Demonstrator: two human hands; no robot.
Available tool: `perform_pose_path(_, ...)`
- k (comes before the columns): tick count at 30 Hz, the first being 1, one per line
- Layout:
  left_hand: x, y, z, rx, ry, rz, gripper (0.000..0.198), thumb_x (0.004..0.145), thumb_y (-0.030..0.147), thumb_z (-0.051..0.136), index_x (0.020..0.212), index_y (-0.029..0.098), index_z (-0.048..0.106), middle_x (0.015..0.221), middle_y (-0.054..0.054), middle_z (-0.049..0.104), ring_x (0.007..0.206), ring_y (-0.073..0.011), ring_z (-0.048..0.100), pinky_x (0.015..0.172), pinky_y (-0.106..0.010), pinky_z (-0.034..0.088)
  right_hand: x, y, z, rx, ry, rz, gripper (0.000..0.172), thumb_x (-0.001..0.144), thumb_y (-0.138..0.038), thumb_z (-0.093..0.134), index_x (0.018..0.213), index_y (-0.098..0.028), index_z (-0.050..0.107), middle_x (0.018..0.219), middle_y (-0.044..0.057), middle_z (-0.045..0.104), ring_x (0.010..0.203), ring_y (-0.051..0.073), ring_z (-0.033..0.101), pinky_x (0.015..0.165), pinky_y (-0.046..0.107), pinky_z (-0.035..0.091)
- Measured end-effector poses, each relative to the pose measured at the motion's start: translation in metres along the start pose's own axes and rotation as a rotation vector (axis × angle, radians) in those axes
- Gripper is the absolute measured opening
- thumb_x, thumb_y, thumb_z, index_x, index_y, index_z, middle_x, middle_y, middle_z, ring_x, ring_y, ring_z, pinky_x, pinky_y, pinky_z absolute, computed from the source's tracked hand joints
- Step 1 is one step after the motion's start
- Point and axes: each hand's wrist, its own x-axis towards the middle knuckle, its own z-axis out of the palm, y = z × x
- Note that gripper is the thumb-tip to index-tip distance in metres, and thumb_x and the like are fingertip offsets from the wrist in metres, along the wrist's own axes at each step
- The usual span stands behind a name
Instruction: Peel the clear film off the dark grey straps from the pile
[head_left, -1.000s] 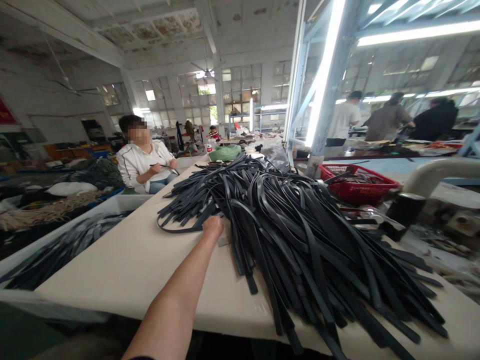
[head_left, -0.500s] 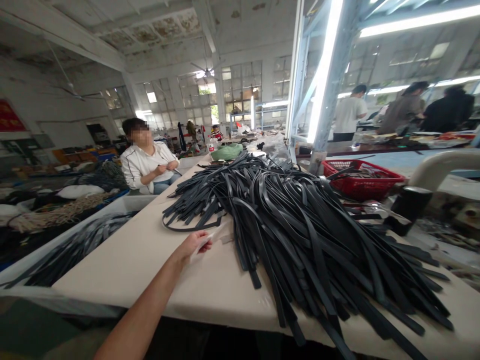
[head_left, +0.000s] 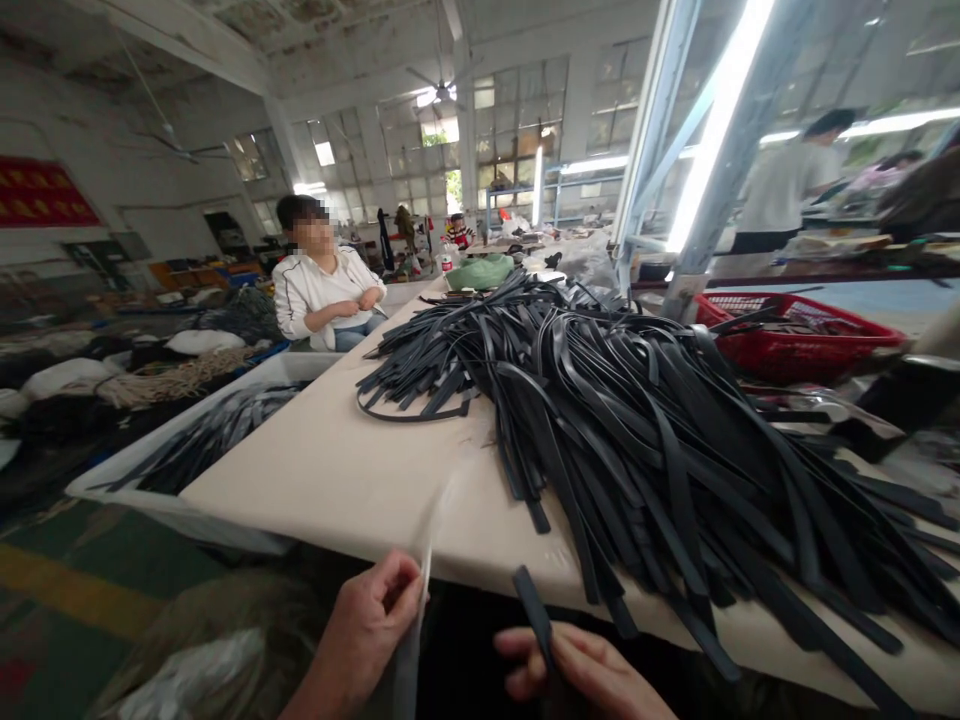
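My left hand (head_left: 377, 612), low in the view at the table's front edge, pinches a thin translucent strip (head_left: 433, 530) that stretches up over the tabletop and hangs below the fingers. To its right, my right hand (head_left: 577, 665) grips a black strap (head_left: 532, 603) near its end between thumb and fingers; the strap's tip points up and left. Both hands are in front of the beige table (head_left: 300, 470). A large heap of flat black straps (head_left: 600, 400) covers the table's middle and right, with some ends hanging over the front edge.
A white bin (head_left: 202, 520) holding more black straps stands along the table's left side. Beyond it sits a person in a white jacket (head_left: 330, 290). A red basket (head_left: 802, 340) is at the right, near a blue metal frame (head_left: 645, 150). People stand at the back right.
My left hand has come back from the tabletop to the front edge with the translucent strip. My right hand has entered view holding a black strap. The view has shifted, moving the scene rightward.
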Motion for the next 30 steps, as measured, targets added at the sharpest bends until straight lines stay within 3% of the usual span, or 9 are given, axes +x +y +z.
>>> perform_pose_path(3, -0.011, -0.005, 0.004, 0.007, -0.044, -0.02, 0.024, 0.087, 0.039, 0.05, 0.074, 0.022, 0.058, 0.065, 0.002, 0.062, 0.062, -0.0157, 0.058, 0.06, -0.023, 0.043, 0.026, -0.016, 0.028, 0.01, -0.065, -0.046, 0.051, 0.084, -0.06, 0.066, 0.109, -0.016, 0.073, 0.122, 0.014, 0.065, 0.108, 0.025, 0.062, 0.068, 0.024, 0.052)
perform_pose_path(6, -0.021, -0.004, 0.0, 0.125, -0.078, -0.015, 0.024, 0.088, 0.038, 0.048, 0.072, 0.022, 0.058, 0.062, 0.003, 0.057, 0.06, -0.0147, 0.055, 0.059, -0.024, 0.04, 0.048, -0.033, 0.042, -0.033, -0.057, -0.08, 0.05, 0.084, -0.06, 0.066, 0.107, -0.016, 0.071, 0.126, 0.015, 0.063, 0.121, 0.03, 0.056, 0.067, 0.025, 0.055)
perform_pose_path(12, -0.035, -0.017, -0.006, 0.336, -0.096, 0.065, 0.021, 0.089, 0.032, 0.047, 0.072, 0.025, 0.056, 0.065, 0.002, 0.059, 0.062, -0.0161, 0.059, 0.062, -0.027, 0.039, 0.082, -0.057, 0.045, -0.244, 0.067, -0.124, 0.055, 0.077, -0.064, 0.066, 0.095, -0.013, 0.072, 0.094, 0.011, 0.07, 0.09, 0.022, 0.064, 0.058, 0.023, 0.049)
perform_pose_path(16, -0.04, -0.024, 0.0, 0.274, -0.063, -0.002, 0.011, 0.087, 0.032, 0.051, 0.087, 0.028, 0.061, 0.073, 0.001, 0.066, 0.07, -0.0193, 0.064, 0.068, -0.029, 0.043, 0.094, -0.062, 0.052, -0.348, 0.104, -0.18, 0.047, 0.076, -0.058, 0.066, 0.083, -0.013, 0.074, 0.074, 0.005, 0.064, 0.067, 0.013, 0.054, 0.054, 0.022, 0.04)
perform_pose_path(20, -0.042, -0.029, 0.004, 0.273, -0.049, -0.129, 0.026, 0.084, 0.028, 0.054, 0.109, 0.024, 0.062, 0.08, -0.002, 0.068, 0.078, -0.0226, 0.064, 0.075, -0.033, 0.045, 0.092, -0.064, 0.063, -0.421, 0.047, -0.204, 0.046, 0.078, -0.058, 0.063, 0.08, -0.013, 0.072, 0.065, 0.0, 0.056, 0.053, 0.009, 0.043, 0.051, 0.022, 0.031)
perform_pose_path(24, -0.031, -0.031, -0.01, -0.017, -0.135, -0.081, 0.06, 0.069, 0.03, 0.077, 0.125, 0.026, 0.057, 0.114, -0.005, 0.068, 0.106, -0.0262, 0.06, 0.093, -0.033, 0.045, 0.084, -0.071, 0.07, -0.48, -0.062, -0.207, 0.055, 0.078, -0.067, 0.06, 0.079, -0.013, 0.07, 0.065, 0.0, 0.055, 0.05, 0.008, 0.039, 0.05, 0.022, 0.028)
perform_pose_path(26, -0.021, -0.024, -0.018, -0.253, -0.128, -0.008, 0.065, 0.071, 0.04, 0.079, 0.13, 0.025, 0.055, 0.129, -0.007, 0.063, 0.12, -0.0281, 0.055, 0.104, -0.035, 0.041, 0.078, -0.073, 0.072, -0.516, -0.132, -0.208, 0.056, 0.08, -0.069, 0.058, 0.079, -0.014, 0.069, 0.066, 0.0, 0.055, 0.051, 0.009, 0.04, 0.05, 0.023, 0.029)
perform_pose_path(28, -0.015, -0.01, -0.02, -0.504, -0.161, 0.063, 0.059, 0.078, 0.054, 0.071, 0.125, 0.021, 0.059, 0.124, -0.01, 0.065, 0.118, -0.0292, 0.057, 0.104, -0.039, 0.041, 0.074, -0.07, 0.075, -0.585, -0.16, -0.22, 0.055, 0.08, -0.069, 0.057, 0.075, -0.015, 0.068, 0.065, 0.001, 0.055, 0.052, 0.011, 0.042, 0.049, 0.024, 0.031)
perform_pose_path(30, -0.012, 0.003, -0.015, -0.755, -0.257, -0.003, 0.062, 0.072, 0.061, 0.074, 0.114, 0.016, 0.065, 0.108, -0.011, 0.07, 0.103, -0.0298, 0.064, 0.095, -0.042, 0.048, 0.08, -0.061, 0.079, -0.624, -0.107, -0.251, 0.05, 0.075, -0.068, 0.063, 0.07, -0.018, 0.067, 0.063, 0.003, 0.057, 0.053, 0.014, 0.046, 0.049, 0.026, 0.033)
